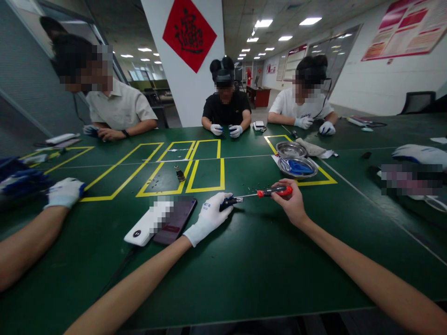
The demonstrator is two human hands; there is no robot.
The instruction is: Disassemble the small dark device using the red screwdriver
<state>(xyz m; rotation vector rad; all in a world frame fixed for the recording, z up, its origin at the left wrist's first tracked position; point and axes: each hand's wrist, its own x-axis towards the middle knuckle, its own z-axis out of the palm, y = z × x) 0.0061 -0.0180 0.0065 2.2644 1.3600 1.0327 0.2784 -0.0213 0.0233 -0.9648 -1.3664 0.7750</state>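
My left hand (pixel 211 213), in a white glove with blue on its fingers, is closed around a small black cylindrical part (pixel 229 202) with a silvery end. My right hand (pixel 291 202) is bare and grips the red and black handle of a screwdriver (pixel 274 190). Its thin shaft points left, and the tip reaches the silvery end of the part; whether it sits in a screw is too small to tell. Beyond my left hand, a similar dark part (pixel 179 173) with a brass-coloured top stands on the green table (pixel 244 260). Tiny dark pieces lie near it.
A white power bank (pixel 145 228) and a dark phone (pixel 176 223) lie left of my left hand. Two metal bowls (pixel 296 174) stand beyond my right hand, the nearer holding something blue. Yellow tape (pixel 206 190) marks rectangles. Several people sit around; a neighbour's gloved hand (pixel 66 191) rests at left.
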